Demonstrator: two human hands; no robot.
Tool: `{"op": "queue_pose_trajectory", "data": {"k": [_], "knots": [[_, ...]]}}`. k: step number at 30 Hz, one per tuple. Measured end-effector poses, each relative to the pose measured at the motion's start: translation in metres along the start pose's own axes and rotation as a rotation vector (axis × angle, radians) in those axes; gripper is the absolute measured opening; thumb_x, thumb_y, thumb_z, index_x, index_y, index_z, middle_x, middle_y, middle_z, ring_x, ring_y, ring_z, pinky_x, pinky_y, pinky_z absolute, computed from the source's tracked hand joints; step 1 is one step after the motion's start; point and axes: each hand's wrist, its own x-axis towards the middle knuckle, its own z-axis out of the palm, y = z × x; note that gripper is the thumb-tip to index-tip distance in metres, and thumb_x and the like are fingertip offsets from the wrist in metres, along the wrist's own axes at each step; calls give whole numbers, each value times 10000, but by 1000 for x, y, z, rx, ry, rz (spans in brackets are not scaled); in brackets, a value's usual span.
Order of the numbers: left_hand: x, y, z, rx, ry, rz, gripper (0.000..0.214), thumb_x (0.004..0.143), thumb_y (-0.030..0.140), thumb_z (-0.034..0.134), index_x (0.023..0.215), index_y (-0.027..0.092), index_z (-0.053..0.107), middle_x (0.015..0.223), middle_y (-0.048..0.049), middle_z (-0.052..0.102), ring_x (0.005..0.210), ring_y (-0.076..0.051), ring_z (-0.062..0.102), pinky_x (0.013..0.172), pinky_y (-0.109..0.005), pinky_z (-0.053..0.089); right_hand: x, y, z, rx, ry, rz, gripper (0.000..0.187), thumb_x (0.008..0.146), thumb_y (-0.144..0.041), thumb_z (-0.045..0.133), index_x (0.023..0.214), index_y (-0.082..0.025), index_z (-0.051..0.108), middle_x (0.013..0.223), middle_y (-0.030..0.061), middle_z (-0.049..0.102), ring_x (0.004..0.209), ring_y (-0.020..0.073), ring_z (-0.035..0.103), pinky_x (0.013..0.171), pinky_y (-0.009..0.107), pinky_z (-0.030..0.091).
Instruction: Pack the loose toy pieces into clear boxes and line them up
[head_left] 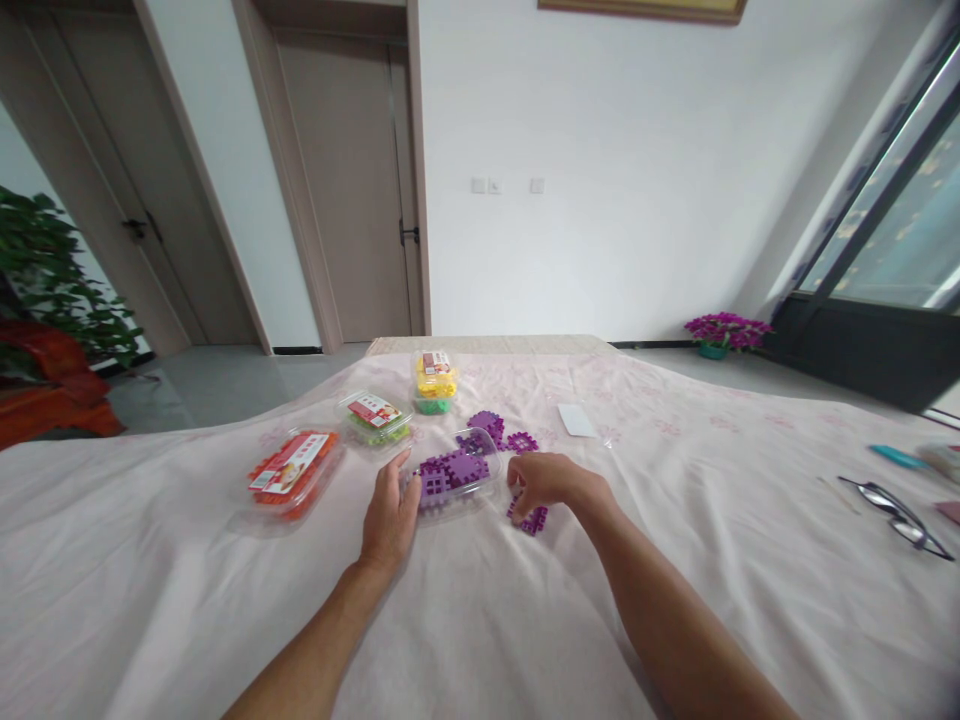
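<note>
A clear plastic box (491, 478) filled with purple interlocking building pieces (469, 466) lies in the middle of the bed. My left hand (391, 508) holds its left end, with the thumb at the rim and the fingers along the outside. To the right of the box, my right hand (541, 478) is bent down with its fingers closed on a flat purple building piece (534, 521); the fingertips are partly hidden. Behind the box lie loose purple pieces, among them a round toothed one (487, 426) and a small square one (523, 442).
To the left are closed boxes of orange pieces (296, 474) and light green pieces (375, 417). Another box with yellow pieces (435, 385) stands behind. A white card (576, 420) lies at back right; eyeglasses (900, 515) are far right. A wrinkled pale sheet (465, 620) covers the surface.
</note>
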Motion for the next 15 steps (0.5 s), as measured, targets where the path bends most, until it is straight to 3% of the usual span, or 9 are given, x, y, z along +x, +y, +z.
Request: {"op": "queue_pose_trajectory", "data": {"k": [4, 8, 12, 15], "knots": [[0, -1, 0, 11, -11, 12, 426, 918, 344, 487, 1317, 198, 515, 1357, -115, 570, 1272, -239, 535, 1103, -429, 407, -2, -6, 1, -26, -48, -8, 389, 531, -375, 873, 870, -224, 755, 846, 44, 738, 802, 242, 670, 612, 261, 384], [1, -2, 0, 21, -23, 19, 414, 920, 342, 468, 1302, 192, 518, 1358, -119, 564, 1287, -239, 521, 1119, -433, 388, 1, 5, -2, 87, -24, -5, 266, 572, -263, 830, 820, -216, 744, 794, 15, 732, 710, 182, 652, 575, 236, 361], [2, -2, 0, 30, -29, 26, 404, 922, 336, 459, 1295, 193, 517, 1354, -119, 565, 1291, -235, 514, 1129, -439, 373, 4, 18, -11, 244, 270, 38, 71, 708, -207, 703, 777, -195, 707, 743, 13, 714, 675, 146, 633, 564, 225, 354], [2, -1, -1, 32, -29, 32, 388, 923, 336, 457, 1283, 207, 526, 1345, -106, 572, 1292, -229, 515, 1136, -431, 364, 7, 18, -16, 418, 556, 102, 83, 788, -259, 643, 801, -188, 683, 691, 11, 687, 637, 138, 616, 556, 226, 373]]}}
